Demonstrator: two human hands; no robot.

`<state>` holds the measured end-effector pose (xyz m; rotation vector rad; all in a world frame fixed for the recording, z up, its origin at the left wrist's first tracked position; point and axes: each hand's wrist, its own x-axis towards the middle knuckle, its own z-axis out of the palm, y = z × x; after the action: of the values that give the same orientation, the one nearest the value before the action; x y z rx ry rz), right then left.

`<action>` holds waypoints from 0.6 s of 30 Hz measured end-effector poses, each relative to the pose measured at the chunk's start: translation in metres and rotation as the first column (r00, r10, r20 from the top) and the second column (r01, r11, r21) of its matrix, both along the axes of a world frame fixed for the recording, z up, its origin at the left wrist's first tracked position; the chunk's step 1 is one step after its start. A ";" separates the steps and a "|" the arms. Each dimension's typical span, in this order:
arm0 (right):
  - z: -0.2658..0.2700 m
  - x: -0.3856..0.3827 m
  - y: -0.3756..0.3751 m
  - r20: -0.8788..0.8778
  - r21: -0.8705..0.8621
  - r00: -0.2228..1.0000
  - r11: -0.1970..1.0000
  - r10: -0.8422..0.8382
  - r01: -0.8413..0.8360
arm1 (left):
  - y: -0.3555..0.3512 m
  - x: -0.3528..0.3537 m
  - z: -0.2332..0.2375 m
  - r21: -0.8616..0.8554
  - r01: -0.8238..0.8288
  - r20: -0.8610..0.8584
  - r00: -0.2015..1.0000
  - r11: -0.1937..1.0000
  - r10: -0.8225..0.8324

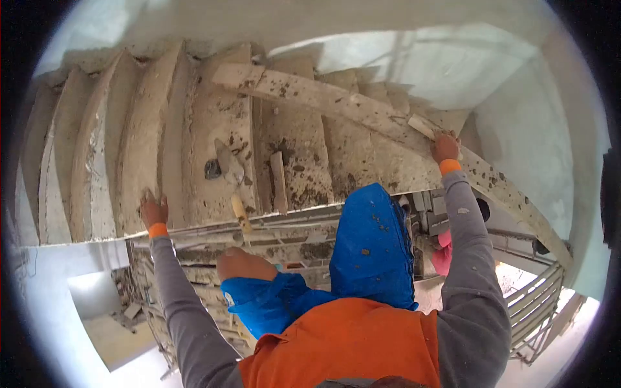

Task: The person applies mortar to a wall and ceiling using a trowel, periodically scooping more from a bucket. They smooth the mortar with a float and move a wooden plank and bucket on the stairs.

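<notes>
My left hand [154,210] rests on the edge of a concrete step [143,142], fingers bent over it; whether anything lies beneath them is hidden. On the right, my right hand [445,147] is closed round the end of a short flat wooden piece [422,126], above a long mortar-spattered board [323,97] that slants down across the steps. Between my hands a trowel [229,165] lies on a step, its handle [240,212] toward me. Beside its blade is a dark lump [212,169]. A narrow wood strip [279,183] lies to the right of the trowel.
Curved steps continue at the left, along a pale wall [517,123]. Under the stair edge are bamboo poles [291,234] and a drop to a lower floor. A metal railing [533,304] stands at lower right. Someone in pink [442,253] is partly visible below.
</notes>
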<state>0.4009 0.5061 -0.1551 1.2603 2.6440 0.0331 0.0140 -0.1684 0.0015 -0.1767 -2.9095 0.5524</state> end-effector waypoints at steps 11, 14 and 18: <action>0.000 0.012 -0.002 -0.135 0.100 0.984 0.989 0.119 -0.106 | -0.024 -0.033 -0.027 -0.075 -0.145 0.048 0.988 0.987 0.149; 0.010 0.007 -0.004 -0.096 0.025 0.994 0.998 0.055 -0.053 | -0.023 -0.034 -0.024 -0.056 -0.160 0.085 0.983 0.986 0.164; 0.010 0.009 -0.001 -0.083 0.002 0.994 0.998 0.065 -0.065 | -0.050 -0.047 -0.039 -0.083 -0.027 0.093 0.995 0.996 0.035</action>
<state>0.4097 0.5053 -0.1450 1.2007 2.7549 -0.0102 -0.0328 -0.2186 -0.0372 -0.1736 -2.9873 0.6868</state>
